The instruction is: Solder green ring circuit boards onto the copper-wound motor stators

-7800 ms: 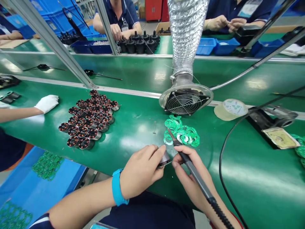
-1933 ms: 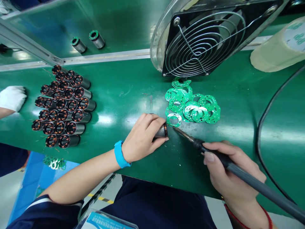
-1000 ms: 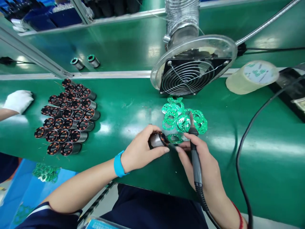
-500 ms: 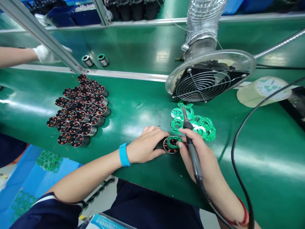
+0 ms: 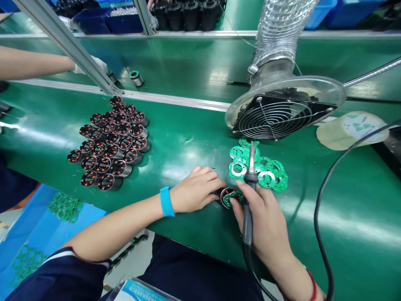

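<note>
My left hand (image 5: 194, 190) is closed around a motor stator (image 5: 222, 195), a metal cylinder lying on its side with its open end turned to the right. At that end, a green ring-shaped circuit board (image 5: 228, 200) sits tilted against the opening, pinched by the thumb and fingertips of my right hand (image 5: 269, 221). The same right hand also holds a soldering iron (image 5: 248, 223), its tip pointing away from me over a pile of green ring boards (image 5: 277, 177). Whether the board touches the stator's inside I cannot tell.
Many stators with copper windings (image 5: 112, 150) stand grouped at the left. A fume-extractor fan (image 5: 272, 119) hangs behind the ring boards, with a tape roll (image 5: 351, 129) to its right. A co-worker's gloved hand (image 5: 97, 65) is beyond the metal post. Blue bins (image 5: 94, 217) hold more boards.
The ring board has tilted and shifted lower on the stator's opening. The soldering iron has swung more upright. The co-worker's gloved hand has moved right, reaching a cylinder.
</note>
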Demonstrator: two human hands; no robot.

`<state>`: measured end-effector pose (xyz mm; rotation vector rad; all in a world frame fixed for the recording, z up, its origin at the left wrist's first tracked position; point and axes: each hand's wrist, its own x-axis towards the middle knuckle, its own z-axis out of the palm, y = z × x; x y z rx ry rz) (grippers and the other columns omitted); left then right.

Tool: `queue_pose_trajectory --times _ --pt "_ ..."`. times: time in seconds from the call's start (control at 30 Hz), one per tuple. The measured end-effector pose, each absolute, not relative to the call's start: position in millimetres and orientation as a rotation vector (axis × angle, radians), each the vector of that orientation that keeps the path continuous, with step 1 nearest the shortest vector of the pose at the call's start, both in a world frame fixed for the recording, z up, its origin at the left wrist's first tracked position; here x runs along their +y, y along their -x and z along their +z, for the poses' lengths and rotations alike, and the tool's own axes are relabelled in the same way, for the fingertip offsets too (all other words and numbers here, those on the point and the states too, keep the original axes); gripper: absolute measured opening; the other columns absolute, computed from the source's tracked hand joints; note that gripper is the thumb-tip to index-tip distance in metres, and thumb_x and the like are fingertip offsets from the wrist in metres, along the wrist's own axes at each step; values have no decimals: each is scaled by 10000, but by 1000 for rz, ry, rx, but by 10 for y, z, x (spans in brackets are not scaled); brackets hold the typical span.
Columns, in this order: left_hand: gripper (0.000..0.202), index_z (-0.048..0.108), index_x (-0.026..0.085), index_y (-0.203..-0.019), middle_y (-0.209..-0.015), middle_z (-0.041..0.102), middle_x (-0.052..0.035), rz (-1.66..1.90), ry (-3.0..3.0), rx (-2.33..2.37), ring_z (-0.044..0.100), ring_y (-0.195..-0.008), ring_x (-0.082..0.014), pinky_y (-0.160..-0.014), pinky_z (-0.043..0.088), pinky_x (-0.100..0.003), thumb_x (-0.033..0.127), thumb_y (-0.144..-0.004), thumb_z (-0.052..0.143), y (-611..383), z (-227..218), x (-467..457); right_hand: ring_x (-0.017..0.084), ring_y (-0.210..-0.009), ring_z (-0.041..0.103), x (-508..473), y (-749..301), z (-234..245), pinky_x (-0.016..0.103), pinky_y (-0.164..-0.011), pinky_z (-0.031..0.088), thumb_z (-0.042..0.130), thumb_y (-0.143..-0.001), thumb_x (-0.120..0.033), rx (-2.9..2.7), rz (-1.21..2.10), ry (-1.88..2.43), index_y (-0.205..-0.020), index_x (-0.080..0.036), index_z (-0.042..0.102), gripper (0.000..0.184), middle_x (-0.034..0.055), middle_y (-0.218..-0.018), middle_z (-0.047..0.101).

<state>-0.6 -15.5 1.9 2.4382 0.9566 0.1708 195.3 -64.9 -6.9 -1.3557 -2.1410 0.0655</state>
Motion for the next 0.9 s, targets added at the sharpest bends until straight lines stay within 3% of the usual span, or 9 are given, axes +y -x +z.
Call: queue_pose_trajectory --times 0.13,0.3,0.37,0.5,0.67,0.8,0.9 --pt "198 639 181 -1053 -941 643 -61 209 -2514 935 520 -887 -201 -758 357 -321 254 -972 474 24 10 -112 247 -802 629 -776 -1926 -91 367 -659 527 527 -942 -353 -2119 15 1405 -1273 -200 488 367 105 -931 639" --pt "242 666 176 -951 -885 649 -52 353 -2380 932 548 -850 -184 -774 389 -320 208 -978 427 16 4 -78 242 -881 684 -718 -1984 -104 380 -717 559 476 -963 -328 -2212 328 1323 -1285 -203 478 345 108 -1032 697" --pt "202 651 172 -883 -857 640 -35 444 -2168 938 561 -814 -159 -767 423 -295 178 -949 460 -17 6 -69 242 -919 688 -675 -2018 -90 394 -746 563 473 -958 -288 -2248 409 1264 -1304 -216 466 354 102 -1057 702" --pt "59 590 165 -785 -733 590 21 538 -1609 1007 529 -656 -103 -612 432 -221 171 -842 604 -128 10 -60 248 -971 678 -635 -2059 -79 428 -788 562 471 -937 -229 -2258 496 1238 -1333 -231 441 398 103 -1065 694" --pt "88 574 152 -736 -611 521 59 474 -1284 1018 458 -580 -77 -561 390 -203 144 -795 640 -205 55 -69 297 -1136 610 -654 -2056 -73 516 -895 511 535 -898 -233 -2197 365 1196 -1373 -212 392 497 150 -1213 657" --pt "65 585 143 -740 -617 533 56 488 -1164 1052 445 -570 -67 -558 376 -199 119 -795 611 -190 100 -89 266 -1138 612 -678 -2027 -35 480 -931 479 563 -873 -130 -2177 279 1126 -1302 -209 459 448 104 -1102 720" --pt "87 567 143 -703 -590 513 64 488 -1092 1062 437 -552 -60 -552 373 -194 100 -776 591 -179 109 -103 239 -1017 666 -692 -2005 -19 439 -911 492 573 -861 -98 -2136 271 1131 -1231 -208 520 389 68 -991 750"
